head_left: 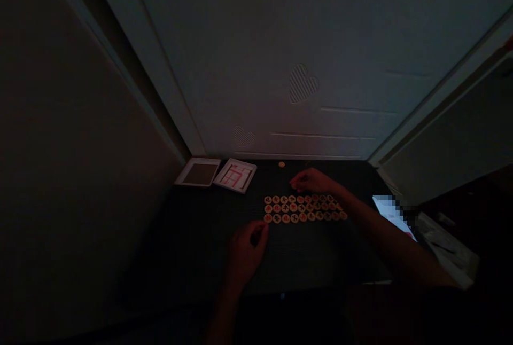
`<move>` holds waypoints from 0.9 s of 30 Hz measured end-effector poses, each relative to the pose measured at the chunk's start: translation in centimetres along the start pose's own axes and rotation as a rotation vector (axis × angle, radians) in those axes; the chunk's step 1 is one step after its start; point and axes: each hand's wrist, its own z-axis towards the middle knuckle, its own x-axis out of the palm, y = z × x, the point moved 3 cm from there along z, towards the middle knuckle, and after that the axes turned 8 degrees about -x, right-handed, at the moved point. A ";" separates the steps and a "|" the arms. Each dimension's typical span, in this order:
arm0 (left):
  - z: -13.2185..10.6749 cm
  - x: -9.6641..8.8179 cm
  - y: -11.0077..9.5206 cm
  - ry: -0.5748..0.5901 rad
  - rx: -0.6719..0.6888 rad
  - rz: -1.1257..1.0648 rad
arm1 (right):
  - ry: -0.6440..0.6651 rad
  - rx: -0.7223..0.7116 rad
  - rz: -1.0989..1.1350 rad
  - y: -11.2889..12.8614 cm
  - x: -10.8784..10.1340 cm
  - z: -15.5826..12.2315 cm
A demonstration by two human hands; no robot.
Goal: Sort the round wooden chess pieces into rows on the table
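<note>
Round wooden Chinese chess pieces with red or dark characters lie face up in three close rows on the dark table. My left hand is curled at the rows' front left corner. Its thumb and forefinger come together beside the end piece; whether they touch it I cannot tell. Behind the back row, low over the table, is my right hand, its fingers pinched and pointing left. Anything between those fingertips is lost in the dark. My right forearm covers part of the rows' right end. One lone piece lies farther back, near the white panel.
Two shallow white box parts stand at the back left: one with a brown inside, one with red markings. A white panel with heart shapes rises behind the dark table. A bright, partly pixelated screen is at right.
</note>
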 end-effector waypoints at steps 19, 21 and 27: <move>0.0 -0.1 -0.4 0.008 0.001 0.008 | 0.029 0.013 -0.126 -0.4 1.2 1.4; -0.1 -0.2 -0.4 0.005 0.008 0.011 | 0.025 -0.004 -0.156 -0.5 1.2 1.4; -0.1 -0.2 -0.3 -0.008 0.023 0.004 | 0.003 -0.054 -0.251 -0.4 1.3 1.4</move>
